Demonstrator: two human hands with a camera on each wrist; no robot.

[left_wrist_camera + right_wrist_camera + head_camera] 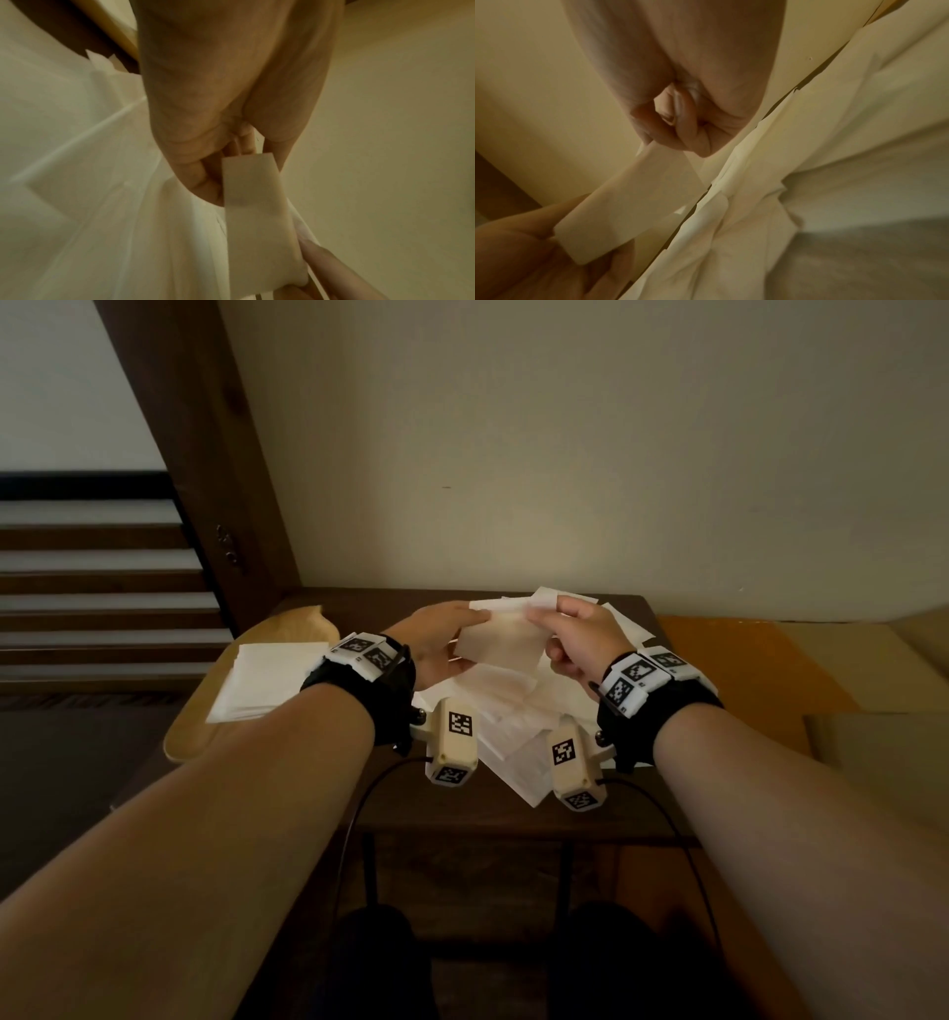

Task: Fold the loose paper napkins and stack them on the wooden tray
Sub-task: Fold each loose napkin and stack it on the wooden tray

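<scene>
Both hands hold one white paper napkin (pixel 500 642) in the air above the table. My left hand (pixel 441 634) pinches its left edge and my right hand (pixel 570 634) pinches its upper right corner. In the left wrist view the napkin (pixel 254 203) hangs as a folded strip from the left hand (pixel 226 142). The right wrist view shows the same strip (pixel 639 194) running from my curled right hand (pixel 680 125) down to the left one. A heap of loose napkins (pixel 518 726) lies under the hands. A stack of folded napkins (pixel 267 677) rests on the wooden tray (pixel 190 737) at the left.
The dark wooden table (pixel 513 819) stands against a pale wall. An orange surface (pixel 744 670) adjoins it on the right. A dark door (pixel 205 454) and steps lie to the left. Cables hang from the wrist cameras over the front edge.
</scene>
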